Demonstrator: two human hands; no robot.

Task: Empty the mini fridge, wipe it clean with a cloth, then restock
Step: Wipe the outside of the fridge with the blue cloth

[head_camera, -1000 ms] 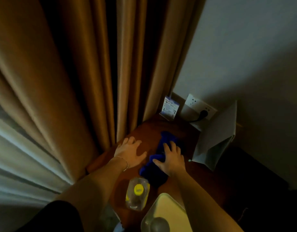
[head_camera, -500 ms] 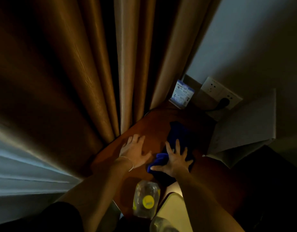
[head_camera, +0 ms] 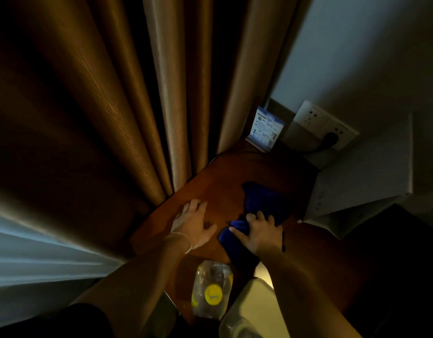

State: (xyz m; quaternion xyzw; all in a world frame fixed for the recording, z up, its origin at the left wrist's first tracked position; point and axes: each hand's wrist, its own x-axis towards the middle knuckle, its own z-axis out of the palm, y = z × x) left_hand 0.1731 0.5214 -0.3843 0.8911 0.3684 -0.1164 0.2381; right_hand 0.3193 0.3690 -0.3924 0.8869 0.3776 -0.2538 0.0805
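Nearest the camera, at the near edge of the brown wooden table point(head_camera: 225, 176), a clear plastic bottle point(head_camera: 210, 289) with a yellow cap point(head_camera: 213, 293) is seen from above, standing upright. Just to its right a pale, cream-coloured object point(head_camera: 254, 303) is partly cut off by the lower border, and what it is cannot be told. A second clear rounded shape point(head_camera: 237, 325) is glimpsed below it, too blurred to name.

Farther in, the left hand point(head_camera: 193, 225) is laid flat on the bare wood toward the table's left edge, fingers straight and spread, nothing being held. A thin bracelet point(head_camera: 183, 240) is worn at that wrist. Just beside it, toward the middle of the table, the right hand point(head_camera: 261, 232) is pressed down on a blue cloth point(head_camera: 261, 203), its fingers curled into the bunched fabric. The cloth is stretched from under that hand toward the table's right edge.

At the right edge a white paper bag point(head_camera: 362, 181) is stood, leaning. At the far corner a small printed card point(head_camera: 266, 130) is propped upright. Behind it, on the grey wall point(head_camera: 357, 57), a white socket plate point(head_camera: 327, 123) is fitted, with a black plug point(head_camera: 330, 137) pushed in. Tan curtains point(head_camera: 161, 93) are hung along the table's left and far sides.
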